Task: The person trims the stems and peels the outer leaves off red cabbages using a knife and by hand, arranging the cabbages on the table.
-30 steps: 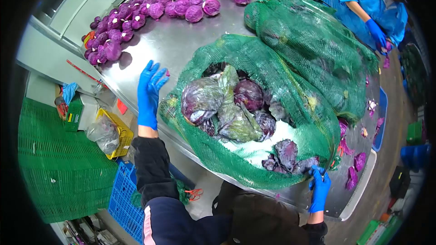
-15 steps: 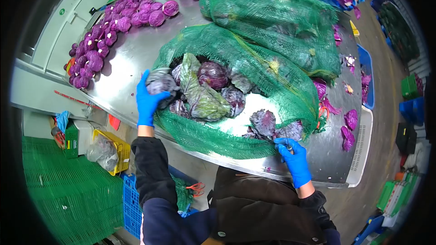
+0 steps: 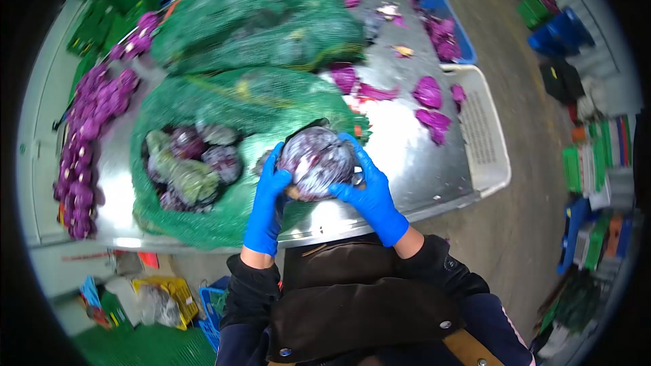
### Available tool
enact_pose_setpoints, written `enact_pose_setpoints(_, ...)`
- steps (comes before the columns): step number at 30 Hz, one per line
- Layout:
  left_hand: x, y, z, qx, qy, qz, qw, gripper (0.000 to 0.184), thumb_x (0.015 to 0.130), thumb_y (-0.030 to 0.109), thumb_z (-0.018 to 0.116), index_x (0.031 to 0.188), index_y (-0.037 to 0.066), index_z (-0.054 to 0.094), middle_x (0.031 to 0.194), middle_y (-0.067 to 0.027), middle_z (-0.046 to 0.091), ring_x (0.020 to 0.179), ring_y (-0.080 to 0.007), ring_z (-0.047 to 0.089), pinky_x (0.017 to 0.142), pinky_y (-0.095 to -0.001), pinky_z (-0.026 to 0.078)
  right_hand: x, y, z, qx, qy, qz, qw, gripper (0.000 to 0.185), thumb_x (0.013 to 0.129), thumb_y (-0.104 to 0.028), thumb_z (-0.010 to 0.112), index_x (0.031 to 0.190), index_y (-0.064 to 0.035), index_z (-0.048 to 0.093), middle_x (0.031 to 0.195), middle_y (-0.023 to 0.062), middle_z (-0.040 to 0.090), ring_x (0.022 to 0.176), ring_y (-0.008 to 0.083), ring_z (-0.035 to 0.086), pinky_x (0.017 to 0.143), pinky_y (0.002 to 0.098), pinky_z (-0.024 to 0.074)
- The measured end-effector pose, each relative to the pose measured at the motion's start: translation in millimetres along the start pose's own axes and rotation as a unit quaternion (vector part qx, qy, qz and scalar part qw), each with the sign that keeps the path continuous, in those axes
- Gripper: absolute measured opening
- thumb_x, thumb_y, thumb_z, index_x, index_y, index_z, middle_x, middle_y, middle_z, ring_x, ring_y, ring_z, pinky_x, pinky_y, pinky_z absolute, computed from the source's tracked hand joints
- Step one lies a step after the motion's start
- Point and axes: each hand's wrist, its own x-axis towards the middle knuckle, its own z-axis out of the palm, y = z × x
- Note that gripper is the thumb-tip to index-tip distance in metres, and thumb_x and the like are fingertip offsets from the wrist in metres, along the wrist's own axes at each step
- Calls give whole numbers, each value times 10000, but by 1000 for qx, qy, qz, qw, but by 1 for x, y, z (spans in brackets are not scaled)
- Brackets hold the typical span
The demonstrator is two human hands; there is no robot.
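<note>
A red cabbage with dusty purple outer leaves is held between my two blue-gloved hands, above the near edge of the steel table. My left hand grips its left side, and my right hand is closed on its right side. Something small and shiny shows by my right fingers, too little to name. To the left, an opened green mesh sack lies with several more cabbages and a large green leaf in its mouth.
Another full green mesh sack lies behind. Trimmed purple cabbages line the table's left edge. Loose purple leaves lie on the right of the steel table. A white crate and a blue crate stand beside it.
My left hand has brought the cabbage from the sack's left side rightward to my right hand, which has come up onto it. The view has turned to the right.
</note>
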Motion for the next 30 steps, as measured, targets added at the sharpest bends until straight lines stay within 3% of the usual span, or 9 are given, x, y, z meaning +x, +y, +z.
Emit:
enact_pose_setpoints(1,4,-13,12,93,-7,-12,996,783,794,207,706,1479,73,353,1155,-64,577,952,-134,578,870,-274,483,-14,17,-27,62,32,193,979,758,811,-261,788,1430,-43,409,1070,85,659,739,122,647,615,248,531)
enact_pose_setpoints(2,0,-11,44,134,-34,-1,990,794,792,167,726,1488,95,350,1056,-19,560,839,-69,534,746,-220,480,-19,31,-50,144,53,268,951,698,833,-301,763,1392,-30,445,946,57,647,631,97,596,539,236,488)
enact_pose_setpoints(3,7,-30,58,207,-50,41,976,863,748,210,790,1482,79,355,1079,-63,593,882,-142,583,782,-283,495,-22,45,-71,228,74,336,911,647,856,-342,737,1354,-17,480,822,29,634,524,71,545,462,224,446)
enact_pose_setpoints(5,36,-73,75,483,-78,259,833,963,685,310,847,1475,61,356,1113,-138,613,945,-254,614,853,-373,496,-28,69,-108,277,74,433,855,593,878,-412,697,1272,0,533,810,39,599,541,86,557,466,228,448)
enact_pose_setpoints(6,47,-88,82,537,-85,175,821,990,660,309,874,1478,92,360,1281,-194,516,1138,-309,550,985,-421,448,-30,74,-121,189,94,488,847,551,874,-405,702,1243,-20,560,919,74,624,586,122,590,484,251,473)
enact_pose_setpoints(9,55,-107,116,630,-40,250,734,1009,620,317,885,1471,125,379,1357,-222,427,1242,-364,455,1046,-456,387,-47,88,-134,-74,227,310,920,521,884,-392,691,1252,-52,550,1025,95,627,660,185,635,552,300,517)
enact_pose_setpoints(10,62,-118,122,570,-72,264,775,1018,592,318,890,1460,131,392,1394,-229,370,1276,-391,402,1076,-472,350,-52,89,-141,-294,251,102,916,414,901,-331,666,1214,-86,549,1104,116,621,736,254,673,640,359,542)
enact_pose_setpoints(18,77,-121,177,621,-88,193,754,1042,566,307,886,1460,144,377,1400,-325,329,1238,-467,411,1051,-485,378,-60,49,-170,-338,51,249,906,277,945,-326,536,1040,-66,529,762,197,654,730,407,645,653,501,500)
enact_pose_setpoints(30,83,-126,196,661,-87,200,718,922,606,344,856,1407,145,445,1344,-343,373,1201,-500,405,1013,-539,365,-34,86,-192,-268,-8,341,901,320,921,-286,524,1003,21,563,893,273,636,849,429,631,738,472,497)
